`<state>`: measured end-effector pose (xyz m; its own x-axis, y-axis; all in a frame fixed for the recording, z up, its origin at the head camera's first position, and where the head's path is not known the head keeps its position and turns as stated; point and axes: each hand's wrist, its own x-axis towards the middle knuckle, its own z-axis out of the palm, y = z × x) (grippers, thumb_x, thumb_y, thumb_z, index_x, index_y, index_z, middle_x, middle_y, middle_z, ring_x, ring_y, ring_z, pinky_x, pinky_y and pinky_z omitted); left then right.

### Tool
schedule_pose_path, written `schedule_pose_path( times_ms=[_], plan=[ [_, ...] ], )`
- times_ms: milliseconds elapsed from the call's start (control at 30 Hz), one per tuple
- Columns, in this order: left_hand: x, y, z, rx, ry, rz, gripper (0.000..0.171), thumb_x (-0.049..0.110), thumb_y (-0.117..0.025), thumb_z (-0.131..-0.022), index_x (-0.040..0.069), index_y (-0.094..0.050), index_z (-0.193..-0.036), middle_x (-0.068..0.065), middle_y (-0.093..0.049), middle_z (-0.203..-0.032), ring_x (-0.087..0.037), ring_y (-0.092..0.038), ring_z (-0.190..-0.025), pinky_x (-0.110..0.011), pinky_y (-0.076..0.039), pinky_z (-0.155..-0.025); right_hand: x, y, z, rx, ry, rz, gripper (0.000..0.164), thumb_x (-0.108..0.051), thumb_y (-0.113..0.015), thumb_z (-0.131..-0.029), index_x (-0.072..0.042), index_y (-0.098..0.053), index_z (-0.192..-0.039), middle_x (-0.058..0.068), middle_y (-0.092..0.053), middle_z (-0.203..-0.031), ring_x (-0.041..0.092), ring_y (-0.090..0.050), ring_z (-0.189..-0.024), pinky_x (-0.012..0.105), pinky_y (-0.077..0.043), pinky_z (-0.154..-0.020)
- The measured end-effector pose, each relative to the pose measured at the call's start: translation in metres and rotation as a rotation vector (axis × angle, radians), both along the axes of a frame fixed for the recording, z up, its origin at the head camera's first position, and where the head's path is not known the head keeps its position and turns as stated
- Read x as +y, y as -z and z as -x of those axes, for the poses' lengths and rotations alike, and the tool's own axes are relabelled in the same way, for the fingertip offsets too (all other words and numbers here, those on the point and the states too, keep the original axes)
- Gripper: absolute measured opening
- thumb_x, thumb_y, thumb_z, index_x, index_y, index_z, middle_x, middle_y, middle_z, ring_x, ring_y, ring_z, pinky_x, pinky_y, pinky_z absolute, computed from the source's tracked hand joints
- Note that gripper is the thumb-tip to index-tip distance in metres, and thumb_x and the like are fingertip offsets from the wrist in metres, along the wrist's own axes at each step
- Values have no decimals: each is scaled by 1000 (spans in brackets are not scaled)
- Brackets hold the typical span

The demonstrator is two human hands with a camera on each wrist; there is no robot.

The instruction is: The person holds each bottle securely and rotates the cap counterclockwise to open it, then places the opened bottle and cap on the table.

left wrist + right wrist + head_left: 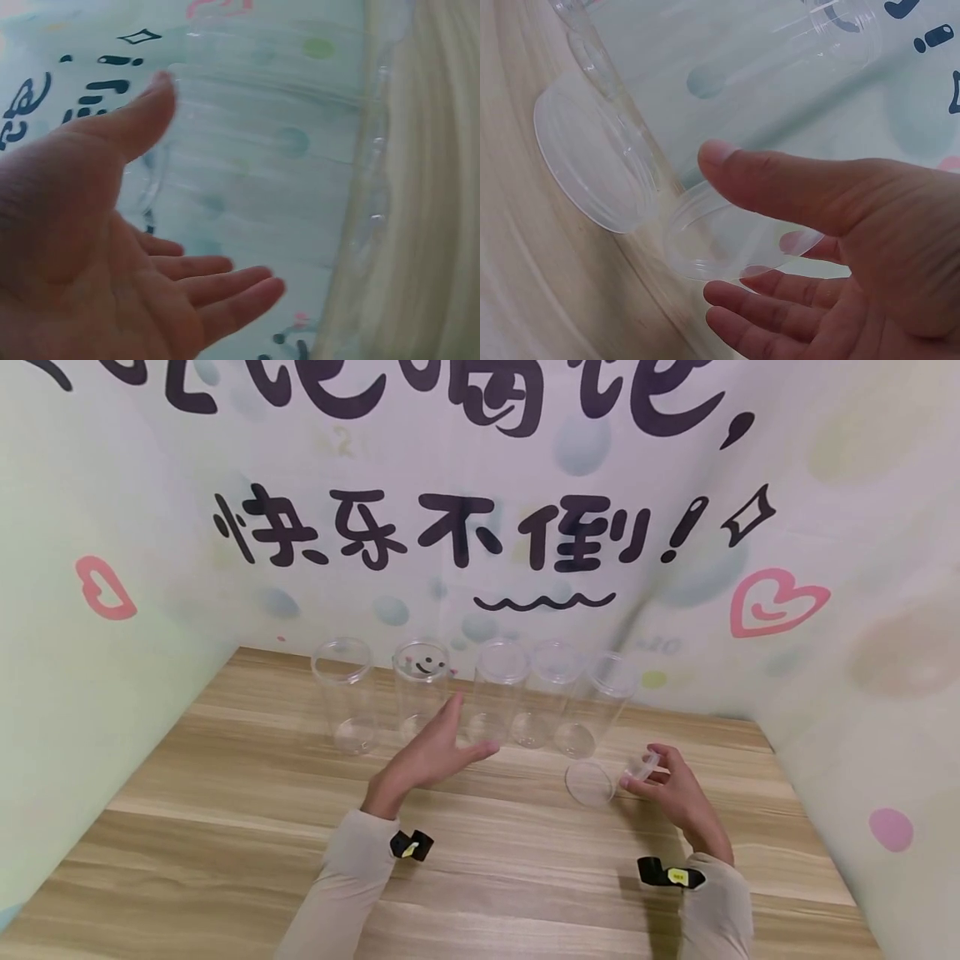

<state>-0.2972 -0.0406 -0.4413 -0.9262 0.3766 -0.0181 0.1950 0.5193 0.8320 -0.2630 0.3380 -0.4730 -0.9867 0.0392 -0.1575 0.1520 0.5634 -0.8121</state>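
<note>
Several tall clear plastic jars stand upright in a row. My left hand (pixel 429 748) is in front of the second jar (pixel 422 681) and third jar (pixel 501 681) from the left, thumb spread from straight fingers, holding nothing. In the left wrist view, open fingers (pixel 232 289) are close to a transparent jar wall (pixel 262 150). At the right, my right hand (pixel 675 789) holds a clear round lid (pixel 642 767), tilted, between thumb and fingers. The right wrist view shows this lid (pixel 720 236) behind the thumb. Flat on the table lies another clear lid (pixel 589 782), left of the right hand.
The wood-grain table (pixel 510 893) meets a printed wall cloth (pixel 420 585) right behind the jars. The leftmost jar (pixel 347 702) stands apart from the others, while the rightmost jar (pixel 600 706) is nearest the lids. Side walls border the table left and right.
</note>
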Motion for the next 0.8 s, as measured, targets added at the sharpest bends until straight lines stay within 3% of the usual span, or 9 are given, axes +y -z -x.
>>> schedule_pose_path(
  times_ms=[100,333,567,800],
  plan=[
    [8,8,7,38,-35,-47,107,49,-69,-90,8,2,-159,-19,-7,-165,-37,-15,-150,-53,-21,-120,1,-1,0,-6,-3,6,91,-25,-77,-88,3,-18,-151,26,-38,-142,44,-46,-130,15,-46,-83],
    [22,24,19,103,-151,-133,106,41,-73,-89,8,-1,-159,-18,-8,-165,-41,-21,-148,-56,-24,-117,3,4,-6,-61,8,-42,93,-33,-76,-88,0,-18,-153,26,-37,-145,43,-47,-130,37,-47,-97],
    [25,34,24,127,-191,-201,101,37,-75,-88,7,-8,-158,-19,-15,-164,-37,-21,-149,-54,-23,-119,3,9,-10,-64,6,-72,93,-34,-77,-87,1,-20,-151,26,-38,-141,36,-56,-118,26,-49,-83],
    [29,28,32,189,-212,-262,93,25,-77,-87,8,-18,-156,-18,-27,-160,-34,-27,-148,-51,-26,-118,4,3,-8,-45,-2,-113,93,-36,-76,-87,1,-21,-151,24,-41,-140,32,-58,-113,27,-49,-82]
  ],
)
